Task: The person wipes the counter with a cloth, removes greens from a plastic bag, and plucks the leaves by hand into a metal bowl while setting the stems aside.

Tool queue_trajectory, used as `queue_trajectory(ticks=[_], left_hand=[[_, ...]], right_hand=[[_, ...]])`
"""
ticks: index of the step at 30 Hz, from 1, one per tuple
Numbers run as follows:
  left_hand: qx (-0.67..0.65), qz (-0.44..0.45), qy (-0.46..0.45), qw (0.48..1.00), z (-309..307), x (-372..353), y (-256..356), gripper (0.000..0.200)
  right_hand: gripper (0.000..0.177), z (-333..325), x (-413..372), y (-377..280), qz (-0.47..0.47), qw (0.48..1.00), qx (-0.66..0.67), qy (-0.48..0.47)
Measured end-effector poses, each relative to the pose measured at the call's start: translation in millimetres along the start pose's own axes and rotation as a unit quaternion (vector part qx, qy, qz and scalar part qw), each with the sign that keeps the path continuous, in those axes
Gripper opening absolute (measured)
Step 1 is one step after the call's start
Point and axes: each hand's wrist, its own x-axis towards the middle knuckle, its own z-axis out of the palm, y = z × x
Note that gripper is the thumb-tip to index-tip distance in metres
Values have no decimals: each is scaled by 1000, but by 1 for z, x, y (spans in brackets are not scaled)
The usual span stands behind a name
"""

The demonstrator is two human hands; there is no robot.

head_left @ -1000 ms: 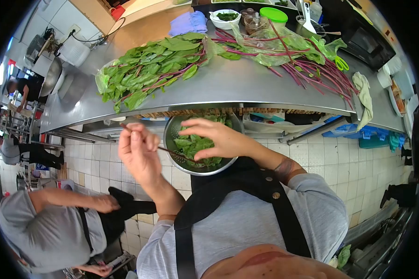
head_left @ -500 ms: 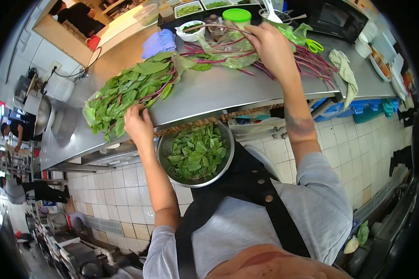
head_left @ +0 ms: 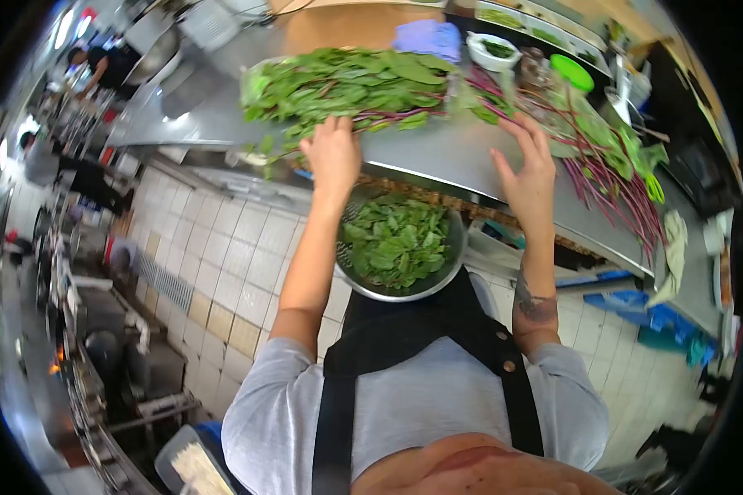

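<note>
My left hand [head_left: 335, 153] is at the near edge of a pile of leafy greens [head_left: 338, 82] with purple stems. Its fingertips meet the lower leaves, and what they may hold is hidden. My right hand [head_left: 527, 161] hangs over the counter with thumb and fingers apart and nothing between them, close to a few stems. Bare purple stems [head_left: 615, 194] lie in a heap to the right with a clear plastic bag. Picked leaves [head_left: 398, 243] fill a metal colander [head_left: 400, 294] below the counter edge, in front of my apron.
Along the back of the steel counter [head_left: 437, 161] stand a blue cloth [head_left: 428, 40], a white bowl [head_left: 494, 51] and a green-lidded container [head_left: 571, 74]. A pale towel [head_left: 674, 256] hangs at the right edge. Two people work at the far left.
My right hand has released the stem it held and moved down toward the leaf pile. The view has turned, so the counter and colander appear shifted right.
</note>
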Motion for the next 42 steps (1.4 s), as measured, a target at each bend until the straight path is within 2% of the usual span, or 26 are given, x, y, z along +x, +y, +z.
queue_trajectory(ticks=[2,6,9,13,14,17,18,20,23,24,27,29,32,34,36,40,42], left_hand=[[-11,-9,-7,1000,-1,-4,-3,20],[-29,44,0,999,-23,-12,0,23],[-45,39,-1,998,-47,-14,3,9],[-111,26,-23,993,-79,-23,2,6],[-127,27,-26,991,-89,-22,1,6],[-186,30,-14,982,-116,-28,-14,5],[-208,55,10,977,-121,-30,-21,5],[-223,63,-10,973,-133,-34,-27,6],[-307,48,-69,948,-140,-38,-33,9],[-332,37,-78,939,-139,-37,-35,10],[-422,-12,-96,902,-133,-36,-40,12],[-513,-49,-85,853,-122,-38,-46,13],[-567,-123,-113,807,-117,-42,-50,15],[-607,-140,-126,772,-115,-46,-52,16],[-640,-144,-143,741,-113,-49,-57,16],[-636,-127,-189,738,-116,-53,-48,15],[-621,-128,-198,747,-113,-55,-46,15]], right_hand=[[37,16,3,-16,-34,996,44,-72],[35,53,15,-44,-101,972,107,-186],[39,97,32,-42,-165,961,63,-211],[43,124,56,-38,-75,940,-94,-319],[45,131,60,-29,-59,936,-89,-334],[43,133,65,-26,-36,940,-65,-332],[42,137,64,-20,-55,949,-31,-310],[39,146,63,-4,-89,960,35,-264],[34,112,64,-46,-111,960,130,-220],[27,105,61,-57,-151,955,176,-186],[22,74,51,-75,-127,913,251,-294],[20,62,44,-79,-118,916,251,-291],[18,50,29,-78,-103,916,253,-294],[18,49,22,-71,-106,917,253,-291],[17,53,11,-55,-5,889,338,-309],[18,58,5,-43,134,835,421,-329],[18,56,6,-45,160,830,450,-289]])
